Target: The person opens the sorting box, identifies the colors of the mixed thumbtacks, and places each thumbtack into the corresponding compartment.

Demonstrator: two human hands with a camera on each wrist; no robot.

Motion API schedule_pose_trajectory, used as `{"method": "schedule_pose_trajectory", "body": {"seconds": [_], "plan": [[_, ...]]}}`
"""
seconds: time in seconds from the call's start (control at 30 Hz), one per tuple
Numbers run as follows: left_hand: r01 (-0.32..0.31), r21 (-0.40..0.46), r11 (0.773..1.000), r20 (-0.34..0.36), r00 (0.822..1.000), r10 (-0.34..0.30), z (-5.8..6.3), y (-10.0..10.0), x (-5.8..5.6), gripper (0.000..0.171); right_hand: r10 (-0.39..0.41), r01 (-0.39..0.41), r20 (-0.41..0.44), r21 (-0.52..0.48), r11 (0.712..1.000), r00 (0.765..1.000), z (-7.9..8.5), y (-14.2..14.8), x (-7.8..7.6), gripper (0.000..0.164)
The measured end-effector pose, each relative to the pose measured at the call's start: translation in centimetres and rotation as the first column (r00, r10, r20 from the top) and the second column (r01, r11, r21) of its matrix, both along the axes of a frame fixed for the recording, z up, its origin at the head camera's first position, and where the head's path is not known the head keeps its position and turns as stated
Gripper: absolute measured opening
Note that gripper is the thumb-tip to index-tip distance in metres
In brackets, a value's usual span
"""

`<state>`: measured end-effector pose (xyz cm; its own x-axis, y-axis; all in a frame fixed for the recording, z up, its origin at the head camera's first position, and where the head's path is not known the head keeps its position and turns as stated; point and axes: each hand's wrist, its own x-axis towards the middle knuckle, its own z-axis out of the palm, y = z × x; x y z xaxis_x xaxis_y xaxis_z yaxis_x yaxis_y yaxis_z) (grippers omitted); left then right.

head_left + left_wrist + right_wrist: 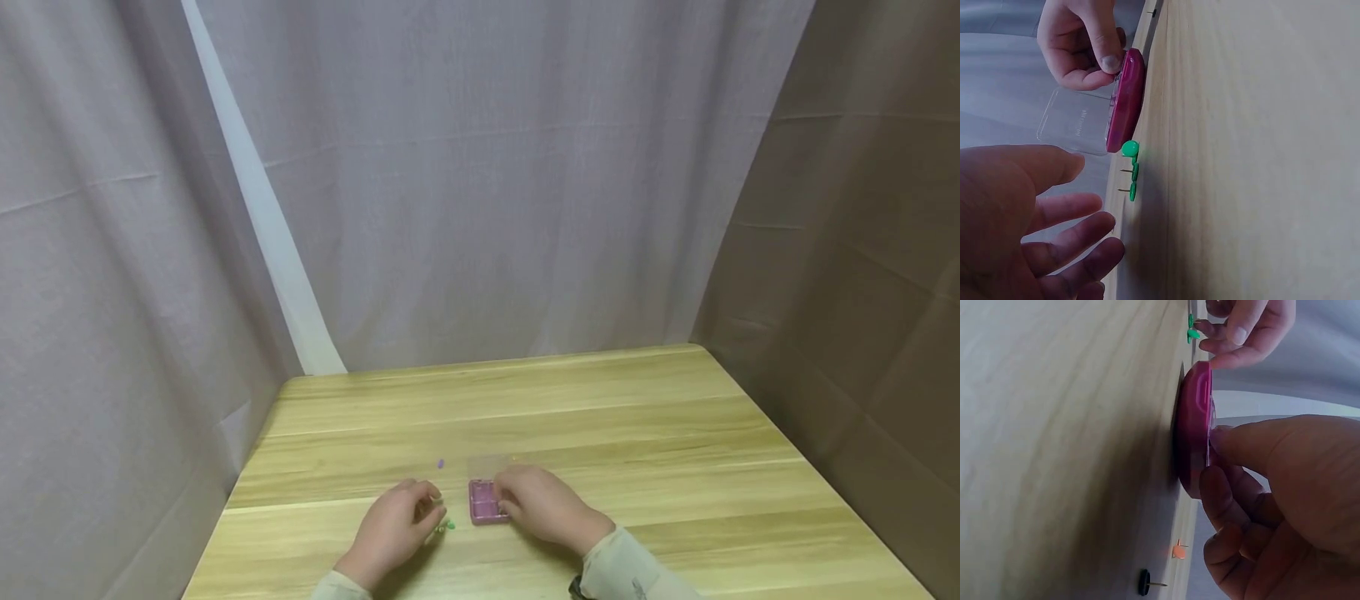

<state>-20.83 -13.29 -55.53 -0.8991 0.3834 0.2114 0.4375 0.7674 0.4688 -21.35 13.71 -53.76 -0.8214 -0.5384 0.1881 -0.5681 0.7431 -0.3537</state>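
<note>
A small magenta box (484, 503) with compartments stands on the table, its transparent lid (1075, 122) open on the far side. My right hand (543, 505) bends over the box's right part, thumb inside the rim and curled fingers right at the edge; I cannot tell whether a small thing is between the fingertips. To the left of the box, my left hand (399, 527) hovers with relaxed, spread fingers and nothing in them. Several green thumbtacks (1134, 172) lie beside its fingertips, some with points up.
A purple thumbtack (441, 463) lies behind the left hand. An orange thumbtack (1179, 552) and a black one (1144, 582) are on the table near the right hand. Grey curtains (487, 183) hang around the wooden table (600, 400).
</note>
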Motion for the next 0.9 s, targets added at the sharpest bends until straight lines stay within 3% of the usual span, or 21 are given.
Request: {"method": "schedule_pose_trajectory", "body": {"seconds": [0.43,0.57,0.9], "plan": [[-0.002,-0.015,1.000,-0.024,1.000,0.002,-0.2,-0.1,-0.1,0.026,-0.005,0.006,0.030,-0.027,1.000,1.000,-0.4,0.7,0.0,0.009],[-0.004,-0.014,1.000,-0.023,1.000,0.004,-0.1,0.0,-0.2,0.026,-0.021,0.024,0.054,-0.051,0.998,0.998,-0.4,1.7,-0.2,0.016],[0.002,-0.016,1.000,-0.023,1.000,-0.002,0.1,0.0,-0.3,0.027,-0.064,0.067,0.079,-0.037,0.997,0.995,-0.5,5.3,-0.4,0.013]]}}
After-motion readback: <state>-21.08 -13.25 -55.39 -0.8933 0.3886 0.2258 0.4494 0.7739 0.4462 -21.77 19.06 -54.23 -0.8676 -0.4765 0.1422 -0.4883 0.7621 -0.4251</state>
